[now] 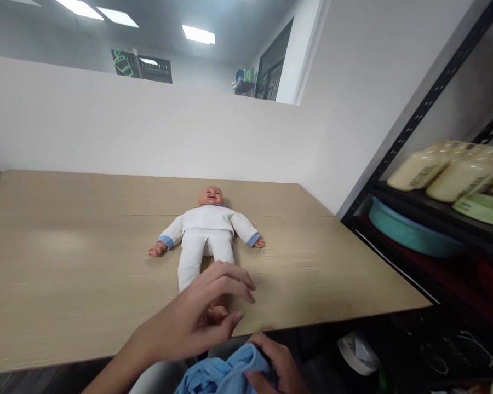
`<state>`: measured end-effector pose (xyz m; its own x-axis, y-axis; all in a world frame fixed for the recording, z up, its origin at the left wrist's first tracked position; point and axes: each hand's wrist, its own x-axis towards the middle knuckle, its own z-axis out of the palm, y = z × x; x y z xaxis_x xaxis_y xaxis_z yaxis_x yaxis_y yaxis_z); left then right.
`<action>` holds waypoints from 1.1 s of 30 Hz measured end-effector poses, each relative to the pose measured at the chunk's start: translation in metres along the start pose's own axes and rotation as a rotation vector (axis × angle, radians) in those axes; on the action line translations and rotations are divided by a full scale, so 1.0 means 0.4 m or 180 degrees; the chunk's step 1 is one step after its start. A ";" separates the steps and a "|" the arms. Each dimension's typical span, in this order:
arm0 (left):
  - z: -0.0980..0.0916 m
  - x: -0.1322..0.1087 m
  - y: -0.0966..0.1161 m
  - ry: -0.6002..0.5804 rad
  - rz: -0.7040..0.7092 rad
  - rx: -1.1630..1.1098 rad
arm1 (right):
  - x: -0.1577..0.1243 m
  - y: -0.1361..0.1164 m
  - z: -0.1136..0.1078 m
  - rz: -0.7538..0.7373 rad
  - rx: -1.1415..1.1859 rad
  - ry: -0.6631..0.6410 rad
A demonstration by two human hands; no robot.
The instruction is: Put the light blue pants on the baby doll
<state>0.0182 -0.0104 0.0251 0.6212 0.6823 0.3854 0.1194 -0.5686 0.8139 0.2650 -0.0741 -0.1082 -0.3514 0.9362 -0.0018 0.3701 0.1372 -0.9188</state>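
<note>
A baby doll [208, 221] in a white suit with blue cuffs lies on its back on the wooden table [86, 273], its head towards the wall. Over its lower legs hovers my left hand [205, 301], fingers curved and apart from the thumb, with nothing in it. That hand hides part of the doll's legs and feet. Below the table's front edge, my right hand [281, 364] grips a bunched light-blue cloth [225, 375]. The cloth's lower part runs out of view, so I cannot tell what kind of item it is.
On the right, a black metal shelf [419, 98] carries several cream bottles [460, 169] and a teal basin [411, 230]. A white round container [357, 353] sits low beneath the table's right side. Behind the table stands a white wall [148, 131] with a window opening.
</note>
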 end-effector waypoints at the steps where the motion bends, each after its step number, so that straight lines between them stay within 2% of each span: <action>1: 0.016 -0.028 0.006 0.0131 -0.0094 -0.0169 | -0.005 -0.009 -0.011 0.0129 0.0167 0.0273; 4: 0.052 -0.100 0.024 0.0430 -0.0311 -0.0278 | -0.018 -0.063 -0.037 0.0482 0.0818 0.1153; 9: 0.061 -0.172 0.048 0.0016 -0.0978 0.0191 | -0.019 -0.165 -0.062 0.0689 0.1443 0.1416; 11: 0.052 -0.187 0.042 0.0044 -0.1134 0.0388 | -0.019 -0.180 -0.069 0.0771 0.1486 0.1534; 13: 0.043 -0.194 0.031 0.0164 -0.1216 0.0425 | -0.020 -0.185 -0.074 0.0614 0.1415 0.1272; 16: 0.034 -0.184 0.020 0.0364 -0.1187 0.0310 | -0.023 -0.191 -0.078 -0.0037 0.1060 0.0711; 18: 0.032 -0.167 0.021 0.0430 -0.1108 0.0183 | -0.022 -0.201 -0.074 -0.0375 0.0749 0.0641; 23: 0.026 -0.124 0.048 0.0664 -0.1029 0.0186 | -0.015 -0.236 -0.055 -0.0403 -0.0006 0.0660; 27: 0.014 -0.097 0.079 0.0689 -0.0956 0.0520 | -0.012 -0.265 -0.046 -0.0668 -0.0513 0.0107; 30: 0.011 -0.071 0.102 0.0742 -0.0791 0.0804 | 0.001 -0.268 -0.026 -0.0682 -0.0608 -0.0295; 33: 0.016 -0.047 0.123 0.0866 -0.0748 0.1024 | 0.029 -0.261 0.003 -0.0697 -0.0586 -0.0123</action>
<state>0.0173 -0.0542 0.0552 0.3287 0.8804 0.3420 0.4924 -0.4687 0.7334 0.2211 -0.0779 -0.0128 -0.4713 0.8653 0.1707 0.4303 0.3945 -0.8119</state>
